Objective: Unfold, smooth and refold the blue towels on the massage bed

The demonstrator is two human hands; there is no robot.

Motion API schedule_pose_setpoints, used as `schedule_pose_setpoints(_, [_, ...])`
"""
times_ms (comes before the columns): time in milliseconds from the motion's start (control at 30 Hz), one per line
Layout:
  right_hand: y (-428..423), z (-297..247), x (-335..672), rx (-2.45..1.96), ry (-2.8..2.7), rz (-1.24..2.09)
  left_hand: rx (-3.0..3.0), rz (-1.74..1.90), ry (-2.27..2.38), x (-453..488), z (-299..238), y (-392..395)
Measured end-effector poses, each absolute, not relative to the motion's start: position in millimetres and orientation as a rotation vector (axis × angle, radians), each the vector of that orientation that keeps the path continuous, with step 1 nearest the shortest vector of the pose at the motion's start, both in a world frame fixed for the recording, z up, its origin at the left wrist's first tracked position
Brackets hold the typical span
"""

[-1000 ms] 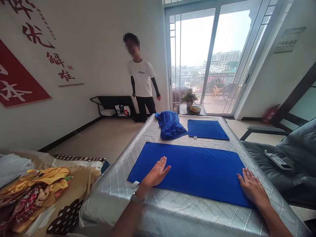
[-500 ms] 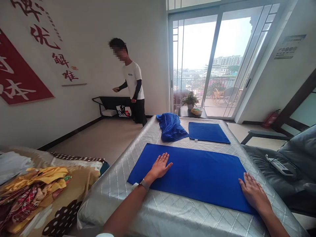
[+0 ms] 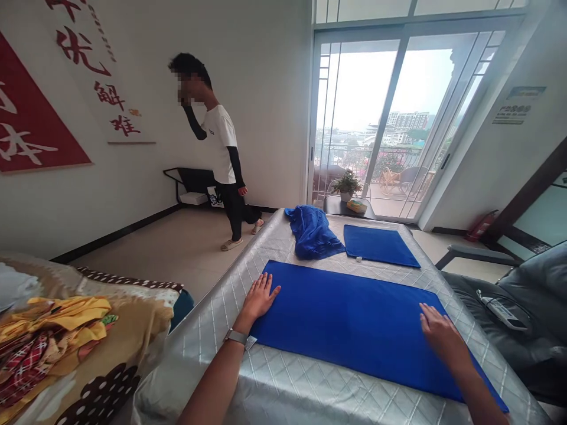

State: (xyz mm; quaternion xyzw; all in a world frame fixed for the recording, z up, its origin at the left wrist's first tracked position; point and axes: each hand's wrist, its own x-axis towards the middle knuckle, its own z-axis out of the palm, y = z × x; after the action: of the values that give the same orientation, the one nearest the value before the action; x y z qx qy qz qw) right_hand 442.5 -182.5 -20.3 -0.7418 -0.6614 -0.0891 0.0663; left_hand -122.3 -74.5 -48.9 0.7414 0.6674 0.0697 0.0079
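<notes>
A large blue towel (image 3: 354, 321) lies spread flat on the silver quilted bed (image 3: 305, 386). My left hand (image 3: 257, 298) rests flat on the towel's left end, fingers stretched out, with a watch on the wrist. At the towel's right end lies my right hand (image 3: 438, 333), fingers extended and pressing the cloth. Farther back on the bed lie a crumpled blue towel (image 3: 312, 231) and a small folded blue towel (image 3: 378, 245).
Another person (image 3: 217, 153) in a white shirt walks by the left wall. A pile of coloured clothes (image 3: 48, 336) sits on a bed at the left. A grey chair with a remote (image 3: 500, 307) stands at the right. Glass balcony doors (image 3: 390, 118) lie ahead.
My left hand slid leftward to the towel's left edge. My right hand stayed near the right end. The other person walked left along the wall and raised an arm.
</notes>
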Motion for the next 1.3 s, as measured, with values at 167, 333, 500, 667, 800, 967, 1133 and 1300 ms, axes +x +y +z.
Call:
schedule_pose_setpoints(167, [-126,21,319,-2.012,-2.199,-0.019,2.293,0.260,2.079,-123,-47,-75])
schedule_pose_setpoints(333, [-89,9,252,-2.049,-2.303,0.140,2.281,0.273,2.080,-123,-44,-77])
schedule_pose_setpoints(500, [-84,-16,282,-2.092,-2.270,0.112,2.273,0.299,2.087,-123,-46,-76])
schedule_pose_setpoints(667, [-97,-31,382,-2.247,-2.151,0.035,2.315,0.272,2.098,-127,-50,-75])
schedule_pose_setpoints(800, [-109,-39,461,-2.450,-1.937,0.005,2.342,0.238,2.103,-127,-51,-74])
schedule_pose_setpoints(967, [-116,-42,496,-2.520,-1.727,-0.030,2.377,0.125,2.112,-130,-47,-74])
schedule_pose_setpoints(1133, [-119,-33,484,-2.525,-1.711,0.011,2.312,0.003,2.231,-119,-33,-72])
schedule_pose_setpoints(1300, [-121,-30,480,-2.505,-1.665,0.041,2.389,0.181,2.271,-24,-24,-72])
